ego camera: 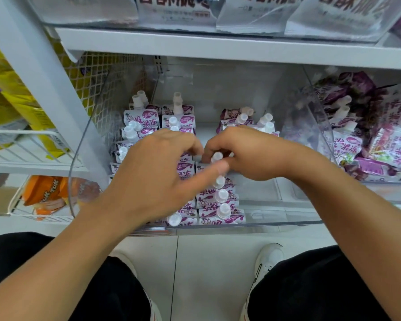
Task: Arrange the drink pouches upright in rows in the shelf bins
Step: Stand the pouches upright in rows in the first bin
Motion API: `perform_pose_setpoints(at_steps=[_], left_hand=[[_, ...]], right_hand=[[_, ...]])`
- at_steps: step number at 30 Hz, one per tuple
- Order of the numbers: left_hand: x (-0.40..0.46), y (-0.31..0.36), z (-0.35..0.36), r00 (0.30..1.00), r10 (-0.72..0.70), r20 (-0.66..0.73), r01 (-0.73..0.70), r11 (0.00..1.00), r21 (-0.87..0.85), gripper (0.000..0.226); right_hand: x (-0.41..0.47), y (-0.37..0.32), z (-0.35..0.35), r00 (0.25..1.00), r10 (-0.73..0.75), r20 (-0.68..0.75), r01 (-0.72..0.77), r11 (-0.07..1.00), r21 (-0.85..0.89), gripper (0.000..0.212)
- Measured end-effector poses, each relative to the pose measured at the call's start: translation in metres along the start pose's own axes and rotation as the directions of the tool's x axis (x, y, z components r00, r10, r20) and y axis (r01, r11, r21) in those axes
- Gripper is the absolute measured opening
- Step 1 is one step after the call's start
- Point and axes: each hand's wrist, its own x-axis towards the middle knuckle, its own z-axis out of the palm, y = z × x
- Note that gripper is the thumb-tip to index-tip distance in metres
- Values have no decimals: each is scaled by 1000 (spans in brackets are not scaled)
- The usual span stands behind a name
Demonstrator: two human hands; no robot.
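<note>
Both hands over clear bin (276, 224): right grip (245, 154) pinching pouch cap (217, 156), left grip (158, 174) curled, blurred, unclear. Upright pouches (220, 205) in three rows; loose pouch pile (375, 144) rightward.

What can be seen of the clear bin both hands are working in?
The clear bin looks like transparent plastic with a low front wall and taller side walls, sitting on the white shelf. Purple-and-white drink pouches with white caps stand upright in rows along its left and middle; its right part shows bare floor. The left hand and right hand reach in over the pouches.
</note>
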Motion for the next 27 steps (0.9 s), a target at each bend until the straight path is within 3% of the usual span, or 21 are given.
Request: perform_pose_setpoints(at_steps=[2,6,8,10,11,14,19,24,27], left_hand=[[9,-2,3,999,9,46,-11,1000,26,45],[19,-14,15,974,29,225,-86,965,247,51],[22,-15,19,961,59,271,-150,932,329,47],[26,-13,20,949,68,309,-180,920,349,49],[28,-12,21,940,63,337,-187,917,352,52],[32,-11,21,926,33,376,-169,927,334,43],[32,-11,21,937,23,349,-135,945,299,37],[36,-15,25,943,17,331,-114,955,276,35],[36,-18,27,944,22,328,-118,954,275,32]], right_hand=[[-2,0,2,1000,6,26,-8,996,93,15],[-16,7,-8,991,115,73,-134,919,370,29],[-28,12,-23,980,164,-113,-126,949,289,32],[-36,19,-37,925,177,-335,-184,983,10,37],[-37,21,-39,917,185,-354,-244,961,-130,43],[-32,22,-33,938,279,-206,-339,864,-374,50],[-30,15,-24,946,309,-98,-321,850,-417,46],[-31,22,-28,932,327,-154,-359,885,-297,36],[-39,21,-36,948,249,-197,-294,922,-253,27]])
